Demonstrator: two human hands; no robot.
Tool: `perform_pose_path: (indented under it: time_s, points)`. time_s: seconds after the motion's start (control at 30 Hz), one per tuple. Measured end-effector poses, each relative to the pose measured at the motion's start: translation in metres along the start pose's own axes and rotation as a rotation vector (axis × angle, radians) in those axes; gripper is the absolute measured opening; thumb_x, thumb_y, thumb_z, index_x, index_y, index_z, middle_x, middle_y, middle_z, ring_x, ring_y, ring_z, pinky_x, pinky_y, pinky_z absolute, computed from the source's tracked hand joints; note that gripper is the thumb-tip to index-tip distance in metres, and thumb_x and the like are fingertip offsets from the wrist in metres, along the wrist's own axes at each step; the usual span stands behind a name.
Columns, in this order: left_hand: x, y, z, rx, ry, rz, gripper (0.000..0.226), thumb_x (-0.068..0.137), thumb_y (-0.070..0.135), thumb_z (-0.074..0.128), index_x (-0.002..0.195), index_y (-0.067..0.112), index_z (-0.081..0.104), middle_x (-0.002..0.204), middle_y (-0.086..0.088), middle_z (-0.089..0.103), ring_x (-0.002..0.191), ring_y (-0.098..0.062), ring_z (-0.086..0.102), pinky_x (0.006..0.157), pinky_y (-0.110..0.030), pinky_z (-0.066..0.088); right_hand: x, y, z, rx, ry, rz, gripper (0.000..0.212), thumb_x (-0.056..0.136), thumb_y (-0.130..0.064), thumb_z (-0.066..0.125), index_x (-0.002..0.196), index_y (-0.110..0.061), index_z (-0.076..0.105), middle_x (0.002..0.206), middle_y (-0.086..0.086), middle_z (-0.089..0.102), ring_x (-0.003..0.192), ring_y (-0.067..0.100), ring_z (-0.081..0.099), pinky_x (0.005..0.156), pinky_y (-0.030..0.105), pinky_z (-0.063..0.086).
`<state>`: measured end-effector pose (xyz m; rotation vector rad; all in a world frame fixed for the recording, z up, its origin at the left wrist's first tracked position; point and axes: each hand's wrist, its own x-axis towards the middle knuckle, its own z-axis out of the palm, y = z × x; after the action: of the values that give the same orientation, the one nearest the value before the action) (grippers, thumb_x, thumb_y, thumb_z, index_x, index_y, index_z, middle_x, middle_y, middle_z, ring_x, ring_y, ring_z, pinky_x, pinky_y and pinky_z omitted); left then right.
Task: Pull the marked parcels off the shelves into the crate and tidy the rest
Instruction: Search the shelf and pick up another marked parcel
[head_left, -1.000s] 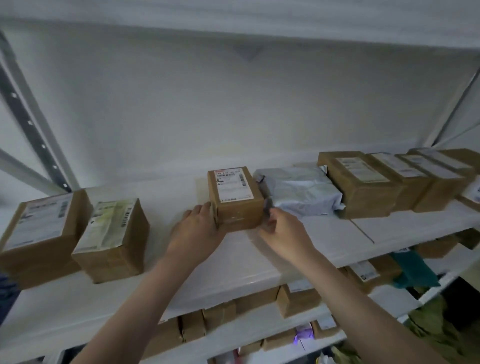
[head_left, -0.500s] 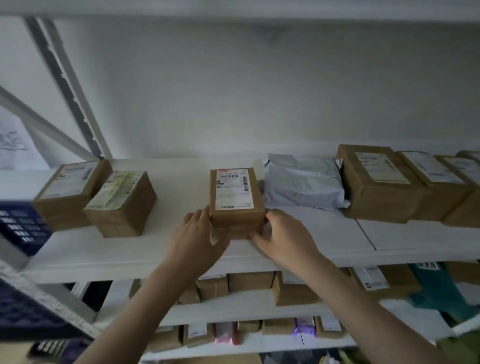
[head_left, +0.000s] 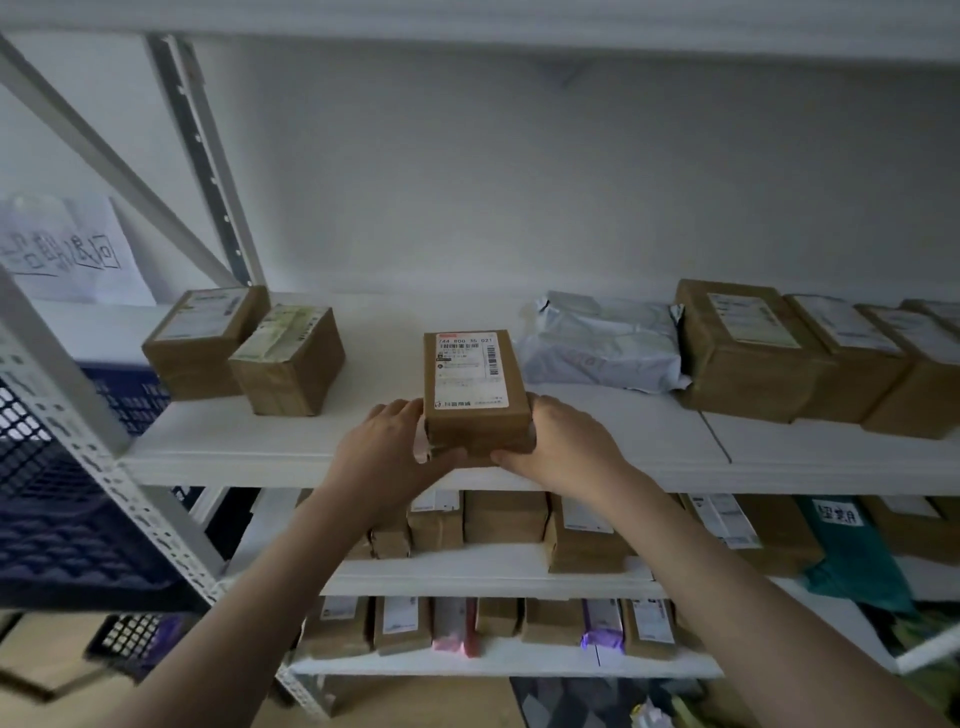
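**Both hands gripping a small labelled parcel at the front of a white shelf**

A small brown cardboard parcel (head_left: 477, 395) with a white shipping label and barcode on top sits at the front edge of the top shelf (head_left: 270, 452) of a white metal rack. The left hand (head_left: 387, 452) clasps its left side, fingers curled against the cardboard and thumb tucked under the near edge. The right hand (head_left: 563, 447) clasps the right side in the same way, thumb under the near corner. Both bare forearms reach up from the bottom of the view.

Just right of the parcel, farther back, lies a crumpled grey plastic mailer bag (head_left: 602, 345). Beside the bag stands a row of larger brown boxes (head_left: 748, 353) with white labels, packed side by side to the right edge. Well to the left, two brown boxes (head_left: 249, 345) sit touching each other near the rack's upright.

A dark blue plastic crate (head_left: 67, 499) with a lattice wall shows at the left, behind the rack's perforated post. Two lower shelves (head_left: 483, 574) hold rows of small brown parcels standing on edge, with a teal bag (head_left: 852, 561) at the right
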<state>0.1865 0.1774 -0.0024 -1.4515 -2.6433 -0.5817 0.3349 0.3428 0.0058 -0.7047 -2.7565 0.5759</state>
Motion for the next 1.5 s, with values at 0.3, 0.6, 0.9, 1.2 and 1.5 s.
perform_pose_path:
  time_s: [0.3, 0.6, 0.9, 1.2, 1.5]
  points:
    - [0.007, 0.004, -0.029, -0.075, 0.374, 0.134, 0.063, 0.085, 0.056, 0.066, 0.134, 0.021, 0.05, 0.125, 0.006, 0.059, 0.11, -0.017, 0.057, 0.076, -0.032, 0.052, -0.014, -0.018, -0.023, -0.091, 0.383, -0.153, 0.083, 0.093, -0.04, 0.068, 0.161, -0.027, 0.021, 0.127, -0.003, 0.061, 0.102, 0.013, 0.064, 0.067, 0.018, 0.047]
    - [0.004, -0.009, -0.028, -0.109, 0.331, 0.141, 0.063, 0.085, 0.058, 0.063, 0.138, 0.028, 0.047, 0.126, 0.011, 0.057, 0.113, -0.014, 0.055, 0.077, -0.032, 0.053, -0.012, -0.024, -0.02, -0.037, 0.32, -0.123, 0.074, 0.091, -0.042, 0.068, 0.154, -0.032, 0.032, 0.122, -0.01, 0.058, 0.096, 0.005, 0.058, 0.063, 0.016, 0.04]
    - [-0.01, -0.059, -0.002, -0.135, 0.152, -0.022, 0.059, 0.086, 0.064, 0.057, 0.134, 0.031, 0.051, 0.123, 0.011, 0.058, 0.106, -0.011, 0.057, 0.083, -0.031, 0.052, 0.027, -0.031, 0.029, 0.235, 0.036, -0.057, 0.06, 0.085, -0.042, 0.075, 0.141, -0.032, 0.054, 0.121, -0.013, 0.063, 0.083, 0.005, 0.066, 0.082, 0.035, 0.058]
    - [0.008, -0.094, -0.022, -0.22, 0.151, -0.198, 0.027, 0.09, 0.039, 0.064, 0.102, 0.015, 0.068, 0.098, 0.003, 0.069, 0.084, -0.015, 0.065, 0.073, -0.031, 0.055, 0.079, -0.059, 0.054, 0.234, -0.002, -0.073, 0.07, 0.085, -0.048, 0.074, 0.146, -0.031, 0.045, 0.116, -0.016, 0.061, 0.088, 0.008, 0.065, 0.08, 0.033, 0.056]
    - [-0.034, -0.089, -0.004, -0.182, 0.286, -0.203, 0.015, 0.088, 0.018, 0.072, 0.101, 0.01, 0.072, 0.101, 0.003, 0.065, 0.077, -0.011, 0.062, 0.068, -0.024, 0.052, 0.061, -0.018, 0.041, 0.168, 0.021, -0.093, 0.062, 0.09, -0.049, 0.068, 0.145, -0.031, 0.047, 0.118, -0.017, 0.056, 0.089, 0.004, 0.059, 0.079, 0.029, 0.052]
